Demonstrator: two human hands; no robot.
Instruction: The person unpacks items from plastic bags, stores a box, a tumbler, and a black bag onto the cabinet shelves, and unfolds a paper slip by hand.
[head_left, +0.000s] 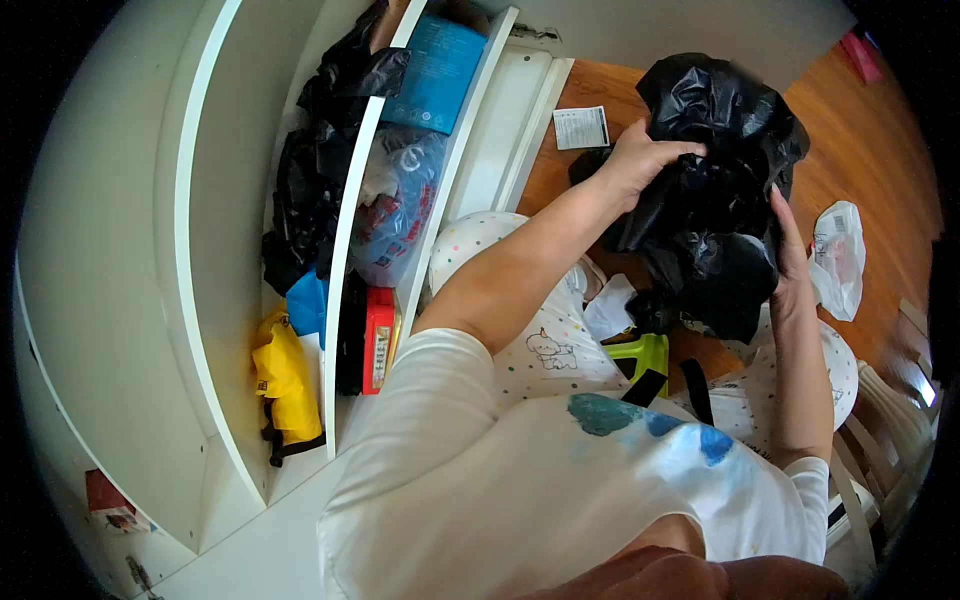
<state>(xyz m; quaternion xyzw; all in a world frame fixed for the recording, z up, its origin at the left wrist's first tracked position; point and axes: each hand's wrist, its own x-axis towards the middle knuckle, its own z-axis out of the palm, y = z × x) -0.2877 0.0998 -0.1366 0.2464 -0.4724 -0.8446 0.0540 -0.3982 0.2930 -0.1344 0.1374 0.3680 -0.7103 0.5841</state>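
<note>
A crumpled black plastic bag is held up between my two hands, its mouth spread and facing me. My left hand grips the bag's left edge, with the thumb laid over the plastic. On the right side, my right hand holds the opposite edge, fingers partly behind it. Dark, shiny folds fill the middle, and I cannot tell whether anything lies inside. Below the bag, between my legs, are a bright green plastic object and a piece of white paper or plastic.
At left stands a white shelf unit holding black bags, a blue box, a clear plastic bag, a red box and a yellow pouch. A printed card and a white plastic bag lie on the wooden floor.
</note>
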